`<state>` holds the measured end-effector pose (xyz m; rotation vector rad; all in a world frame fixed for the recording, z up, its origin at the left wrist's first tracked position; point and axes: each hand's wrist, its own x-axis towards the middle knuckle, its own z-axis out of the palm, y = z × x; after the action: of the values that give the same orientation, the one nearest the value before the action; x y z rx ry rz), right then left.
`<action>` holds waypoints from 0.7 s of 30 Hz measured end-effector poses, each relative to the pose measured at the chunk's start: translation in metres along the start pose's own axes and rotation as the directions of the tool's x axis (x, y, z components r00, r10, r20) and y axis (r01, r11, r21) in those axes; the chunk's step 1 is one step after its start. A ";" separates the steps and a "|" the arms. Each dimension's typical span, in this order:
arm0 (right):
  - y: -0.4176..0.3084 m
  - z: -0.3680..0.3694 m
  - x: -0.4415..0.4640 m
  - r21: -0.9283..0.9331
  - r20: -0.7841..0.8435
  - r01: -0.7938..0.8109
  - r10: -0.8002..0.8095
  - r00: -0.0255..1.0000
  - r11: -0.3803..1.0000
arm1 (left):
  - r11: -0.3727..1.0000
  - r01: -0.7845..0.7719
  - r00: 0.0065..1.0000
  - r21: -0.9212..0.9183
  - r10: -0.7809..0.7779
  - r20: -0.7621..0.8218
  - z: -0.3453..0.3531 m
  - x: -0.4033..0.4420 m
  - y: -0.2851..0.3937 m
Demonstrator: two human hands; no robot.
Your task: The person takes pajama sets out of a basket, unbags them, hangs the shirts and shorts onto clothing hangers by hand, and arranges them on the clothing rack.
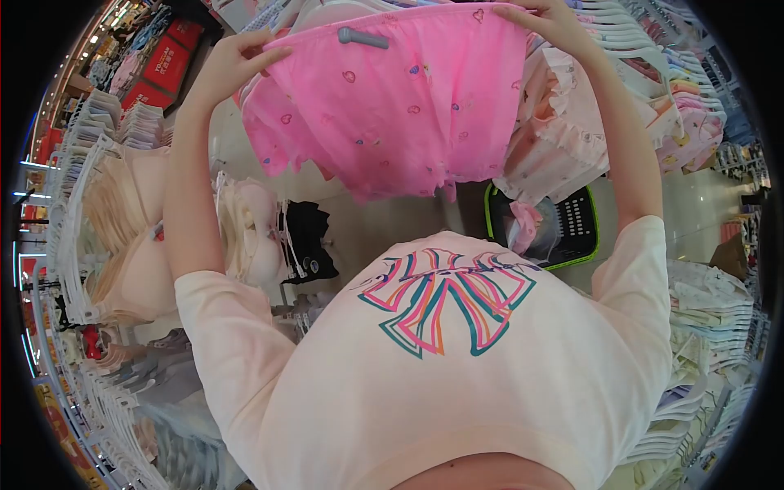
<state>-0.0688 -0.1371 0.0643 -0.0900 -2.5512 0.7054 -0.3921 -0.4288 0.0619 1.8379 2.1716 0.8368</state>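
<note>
My left hand (237,65) grips one end of the waistband of pink pajama shorts (408,106), thumb and fingers pressed together. At the other end, my right hand (549,20) pinches the same band, partly cut off by the frame's top edge. Stretched wide between both hands, the shorts hang down and show small heart prints and a ruffled hem. A grey security tag (363,37) is fixed near the band. Pale pink ruffled clothes (563,122) hang close behind my right forearm.
A black basket with a green rim (598,220) stands on the floor, holding something pink and clear plastic. Racks of beige bras (122,220) line the left. Black garments (309,241) hang nearby. Folded-looking clothes on white hangers (710,306) fill the right. Red boxes (167,65) stand far left.
</note>
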 end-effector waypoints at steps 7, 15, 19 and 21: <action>0.017 -0.010 0.001 -0.095 0.025 -0.066 0.068 0.997 0.993 | 0.999 -0.038 0.997 -0.029 0.036 -0.062 -0.002 -0.003 -0.003; -0.001 0.008 0.002 0.018 -0.090 -0.122 0.123 0.988 0.992 | 0.946 -0.072 0.988 -0.315 0.024 -0.153 0.006 0.003 -0.006; -0.002 0.011 0.002 -0.070 -0.086 -0.084 0.078 0.993 0.994 | 0.617 -0.101 0.992 -0.781 0.125 -0.030 0.017 0.008 -0.011; -0.004 0.020 0.002 0.172 -0.132 -0.031 0.054 0.990 0.985 | 0.290 0.017 0.998 -0.957 0.053 0.034 0.020 0.007 -0.006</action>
<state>-0.0793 -0.1490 0.0521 -0.1321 -2.3557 0.8982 -0.3894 -0.4170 0.0437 1.1332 1.0069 1.5851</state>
